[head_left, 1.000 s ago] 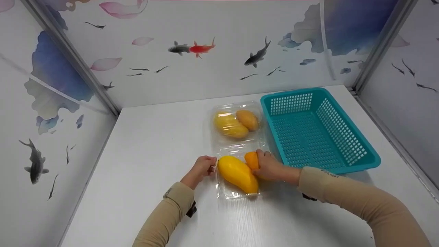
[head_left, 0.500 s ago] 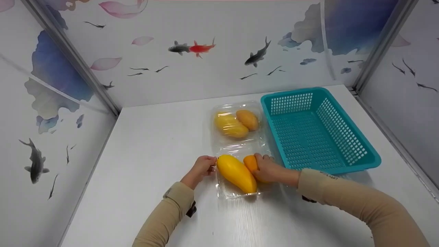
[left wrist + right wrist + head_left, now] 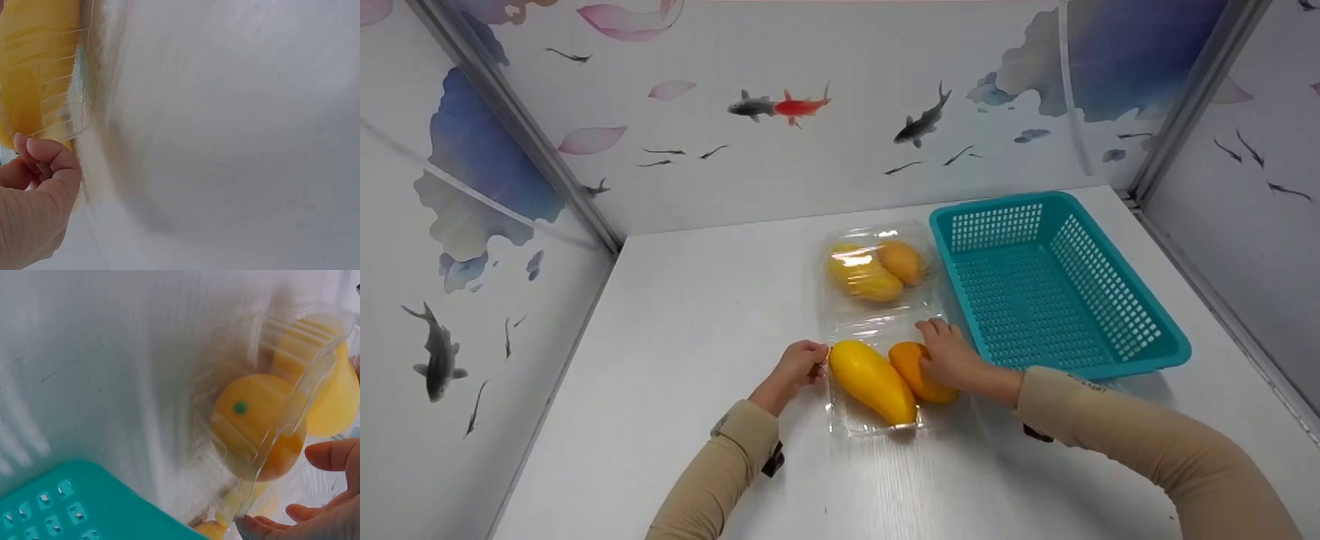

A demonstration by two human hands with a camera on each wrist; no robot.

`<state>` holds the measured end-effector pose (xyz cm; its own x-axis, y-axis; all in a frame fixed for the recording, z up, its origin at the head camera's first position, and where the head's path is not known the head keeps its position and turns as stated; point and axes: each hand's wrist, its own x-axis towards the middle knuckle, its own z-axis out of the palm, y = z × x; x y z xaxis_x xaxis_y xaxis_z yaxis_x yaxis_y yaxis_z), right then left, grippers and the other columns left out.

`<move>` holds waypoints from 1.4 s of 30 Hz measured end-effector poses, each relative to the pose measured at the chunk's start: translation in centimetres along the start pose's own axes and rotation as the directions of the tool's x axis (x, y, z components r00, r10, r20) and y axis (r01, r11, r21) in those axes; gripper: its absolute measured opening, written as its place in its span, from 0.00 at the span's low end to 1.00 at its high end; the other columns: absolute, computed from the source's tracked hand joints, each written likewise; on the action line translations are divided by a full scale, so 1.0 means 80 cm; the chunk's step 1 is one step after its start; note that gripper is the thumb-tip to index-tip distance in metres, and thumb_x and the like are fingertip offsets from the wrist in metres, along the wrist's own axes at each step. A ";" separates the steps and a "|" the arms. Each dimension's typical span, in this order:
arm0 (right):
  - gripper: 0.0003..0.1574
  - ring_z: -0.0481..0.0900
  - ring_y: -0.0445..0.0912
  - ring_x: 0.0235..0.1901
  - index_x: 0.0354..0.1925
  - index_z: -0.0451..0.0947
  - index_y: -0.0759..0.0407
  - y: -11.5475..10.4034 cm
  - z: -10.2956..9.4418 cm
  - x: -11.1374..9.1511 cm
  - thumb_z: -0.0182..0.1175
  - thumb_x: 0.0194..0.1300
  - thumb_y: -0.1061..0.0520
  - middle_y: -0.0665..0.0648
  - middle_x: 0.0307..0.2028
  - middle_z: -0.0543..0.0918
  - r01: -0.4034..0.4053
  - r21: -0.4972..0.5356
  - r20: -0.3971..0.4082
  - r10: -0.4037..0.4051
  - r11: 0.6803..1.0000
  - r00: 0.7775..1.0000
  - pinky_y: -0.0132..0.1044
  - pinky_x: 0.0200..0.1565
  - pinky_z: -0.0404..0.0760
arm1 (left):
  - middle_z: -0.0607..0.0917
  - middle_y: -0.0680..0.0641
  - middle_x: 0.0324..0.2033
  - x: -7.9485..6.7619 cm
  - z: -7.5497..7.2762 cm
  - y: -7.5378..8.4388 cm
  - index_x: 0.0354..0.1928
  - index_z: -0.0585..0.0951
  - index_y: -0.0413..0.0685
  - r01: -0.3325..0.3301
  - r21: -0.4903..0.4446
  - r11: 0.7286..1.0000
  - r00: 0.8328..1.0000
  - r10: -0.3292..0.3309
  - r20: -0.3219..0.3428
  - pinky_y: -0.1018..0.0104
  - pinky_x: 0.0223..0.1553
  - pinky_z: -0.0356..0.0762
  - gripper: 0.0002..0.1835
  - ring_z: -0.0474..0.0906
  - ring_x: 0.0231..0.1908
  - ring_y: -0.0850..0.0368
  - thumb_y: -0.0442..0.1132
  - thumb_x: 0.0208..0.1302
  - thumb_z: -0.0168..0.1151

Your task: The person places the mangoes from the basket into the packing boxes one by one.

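In the head view a clear plastic container [image 3: 847, 420] holds a yellow mango [image 3: 874, 382] and, beside it, a shorter orange mango [image 3: 913, 367]. My left hand [image 3: 801, 364] pinches the container's left rim between thumb and fingers; the left wrist view shows this hand [image 3: 42, 197] at the clear wall near the yellow fruit. With fingers spread, my right hand [image 3: 956, 360] is over the orange mango's right side. In the right wrist view that hand [image 3: 332, 506] has a fingertip at the rim, and a green dot marks the orange mango [image 3: 253, 422].
Behind, under clear plastic, lie another yellow mango [image 3: 859, 277] and another orange one [image 3: 901, 262]. A teal perforated basket [image 3: 1027, 300] stands close on the right. Printed panels [image 3: 810, 172] enclose the white table [image 3: 675, 322] at the back and sides.
My right fingers have loosened from the orange mango, which now lies lower against the yellow one, more of it showing. The container and left hand have shifted slightly left.
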<state>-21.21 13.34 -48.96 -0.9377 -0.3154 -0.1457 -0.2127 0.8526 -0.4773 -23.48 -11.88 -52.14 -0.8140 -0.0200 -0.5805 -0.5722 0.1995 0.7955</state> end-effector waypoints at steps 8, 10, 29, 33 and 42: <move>0.41 0.44 0.65 0.66 0.67 0.40 0.71 0.001 0.006 0.004 0.48 0.62 0.67 0.73 0.68 0.42 -0.027 0.204 -0.104 0.049 0.979 0.993 0.56 0.64 0.50 | 0.73 0.47 0.30 -0.001 -0.019 -0.009 0.48 0.72 0.38 -0.029 -0.027 0.999 0.999 0.028 -0.020 0.73 0.29 0.72 0.15 0.68 0.25 0.57 0.41 0.66 0.53; 0.42 0.41 0.63 0.68 0.68 0.36 0.71 0.001 0.010 0.004 0.46 0.63 0.67 0.72 0.68 0.39 -0.034 0.265 -0.119 0.068 0.964 0.991 0.55 0.65 0.46 | 0.73 0.47 0.30 0.000 -0.024 -0.012 0.48 0.73 0.37 -0.047 -0.063 0.997 0.999 0.046 -0.019 0.73 0.28 0.72 0.15 0.68 0.24 0.58 0.41 0.66 0.54; 0.40 0.48 0.57 0.68 0.69 0.37 0.65 0.027 0.049 0.026 0.42 0.63 0.72 0.65 0.69 0.48 -0.047 0.480 -0.211 0.167 0.876 0.963 0.51 0.66 0.48 | 0.75 0.44 0.54 0.010 -0.027 -0.011 0.63 0.67 0.52 -0.180 -0.117 0.977 0.982 0.172 -0.075 0.63 0.46 0.75 0.28 0.75 0.42 0.52 0.31 0.60 0.56; 0.42 0.53 0.57 0.66 0.70 0.36 0.60 0.027 0.045 0.027 0.43 0.64 0.71 0.60 0.70 0.47 -0.080 0.526 -0.184 0.205 0.847 0.961 0.52 0.65 0.52 | 0.77 0.42 0.51 0.011 -0.025 -0.009 0.62 0.68 0.51 -0.207 -0.128 0.970 0.976 0.196 -0.091 0.64 0.43 0.76 0.27 0.76 0.40 0.52 0.29 0.59 0.56; 0.49 0.54 0.57 0.64 0.70 0.34 0.60 0.029 0.043 0.030 0.42 0.55 0.76 0.61 0.68 0.50 -0.072 0.650 -0.183 0.248 0.756 0.951 0.52 0.65 0.54 | 0.77 0.38 0.51 0.012 -0.020 -0.004 0.59 0.68 0.47 -0.238 -0.136 0.962 0.968 0.224 -0.110 0.64 0.40 0.76 0.24 0.77 0.32 0.57 0.27 0.60 0.54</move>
<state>-23.03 13.15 -53.43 -0.9951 -0.0126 -0.0980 0.0850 0.3966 -0.9140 -24.23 -13.52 -52.67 -0.9274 -0.0826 -0.3649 -0.3703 0.0633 0.9268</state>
